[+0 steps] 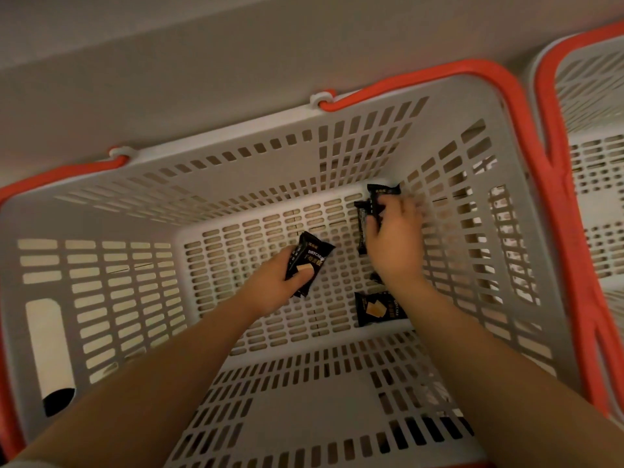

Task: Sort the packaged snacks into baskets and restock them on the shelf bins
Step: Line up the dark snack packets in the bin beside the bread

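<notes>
Both my arms reach down into a deep grey slotted basket (236,170) with red handles. My left hand (275,287) grips one black snack packet (309,261) with gold lettering, held just above the basket floor. My right hand (395,239) is closed on two black packets (371,211) near the far right corner of the floor. Another black packet (376,309) lies flat on the floor under my right wrist. A small dark piece of a further packet (376,278) shows beside that wrist, mostly hidden.
A second grey basket (594,157) with a red handle stands close on the right, its rim touching this one. A grey wall or shelf face (169,45) runs behind both. A white label with a black end (49,349) sits on the left inner wall.
</notes>
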The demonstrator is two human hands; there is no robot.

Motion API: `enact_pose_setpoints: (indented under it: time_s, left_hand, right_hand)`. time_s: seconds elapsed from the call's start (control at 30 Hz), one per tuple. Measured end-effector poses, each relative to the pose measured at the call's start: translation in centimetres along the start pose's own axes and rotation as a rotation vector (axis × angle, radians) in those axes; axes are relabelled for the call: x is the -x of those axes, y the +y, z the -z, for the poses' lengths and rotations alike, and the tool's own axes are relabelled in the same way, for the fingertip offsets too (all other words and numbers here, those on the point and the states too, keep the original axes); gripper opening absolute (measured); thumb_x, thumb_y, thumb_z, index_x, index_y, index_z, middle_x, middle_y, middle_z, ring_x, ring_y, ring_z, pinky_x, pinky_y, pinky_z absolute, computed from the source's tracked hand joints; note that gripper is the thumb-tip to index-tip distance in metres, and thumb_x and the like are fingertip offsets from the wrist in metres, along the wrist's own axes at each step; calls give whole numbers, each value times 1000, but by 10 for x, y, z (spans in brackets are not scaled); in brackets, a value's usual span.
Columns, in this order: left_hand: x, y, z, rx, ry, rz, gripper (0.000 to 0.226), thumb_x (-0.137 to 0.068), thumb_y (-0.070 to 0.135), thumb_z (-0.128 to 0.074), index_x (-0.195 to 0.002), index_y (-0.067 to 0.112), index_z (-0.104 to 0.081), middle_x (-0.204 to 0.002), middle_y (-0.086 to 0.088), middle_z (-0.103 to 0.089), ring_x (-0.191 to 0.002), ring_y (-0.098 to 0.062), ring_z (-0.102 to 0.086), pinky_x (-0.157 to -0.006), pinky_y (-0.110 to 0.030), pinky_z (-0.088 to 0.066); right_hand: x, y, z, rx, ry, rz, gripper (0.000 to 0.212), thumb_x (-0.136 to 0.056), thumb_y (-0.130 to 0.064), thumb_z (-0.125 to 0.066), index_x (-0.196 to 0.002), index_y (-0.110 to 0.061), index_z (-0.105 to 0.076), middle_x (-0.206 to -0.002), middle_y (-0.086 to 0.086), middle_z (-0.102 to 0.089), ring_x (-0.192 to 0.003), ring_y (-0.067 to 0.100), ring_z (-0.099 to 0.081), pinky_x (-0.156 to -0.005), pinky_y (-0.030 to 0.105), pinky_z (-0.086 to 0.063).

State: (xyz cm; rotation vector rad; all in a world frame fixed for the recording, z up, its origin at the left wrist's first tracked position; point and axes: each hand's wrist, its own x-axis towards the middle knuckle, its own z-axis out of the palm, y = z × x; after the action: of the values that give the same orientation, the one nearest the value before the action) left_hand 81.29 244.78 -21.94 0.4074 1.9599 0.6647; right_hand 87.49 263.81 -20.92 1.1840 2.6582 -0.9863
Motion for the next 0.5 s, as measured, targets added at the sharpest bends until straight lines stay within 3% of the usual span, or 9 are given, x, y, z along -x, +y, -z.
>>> enact_pose_setpoints:
  time_s: [0.1,0.2,0.37,0.5]
  left_hand:
    - [1,-2,1,90,74,31,45,-96,37,-46,-137,24,-36,-115,2,-59,-86,-9,-58,-64,-15,-43]
    - [5,-4,4,137,98,78,48,-96,36,-45,-140,22,-33,-119,1,-57,-92,-14,-58,-66,-18,-43]
    - [16,0,18,237,172,86,37,-95,38,-45,-130,28,-39,-106,13,-57,-87,-5,-58,-65,-14,-43]
    - [25,7,33,465,217,124,26,-96,28,-48,-121,31,-43,-102,14,-58,-86,-1,-58,-66,-17,-45]
  right_hand:
    - [-9,11,4,285,-96,30,43,-97,-14,-42,-138,-2,-36,-145,17,-33,-130,31,-34,-103,36,-32]
    - [-12,6,-5,434,-138,-5,39,-99,-14,-40,-136,-3,-35,-144,20,-32,-128,33,-33,-104,36,-30]
    - [-13,-11,-11,359,-206,-68,42,-95,-11,-47,-136,-10,-34,-130,25,-46,-121,39,-42,-103,51,-33]
    - [-2,-10,-1,200,-195,60,50,-92,-5,-51,-137,-11,-30,-130,18,-47,-113,32,-49,-88,42,-43]
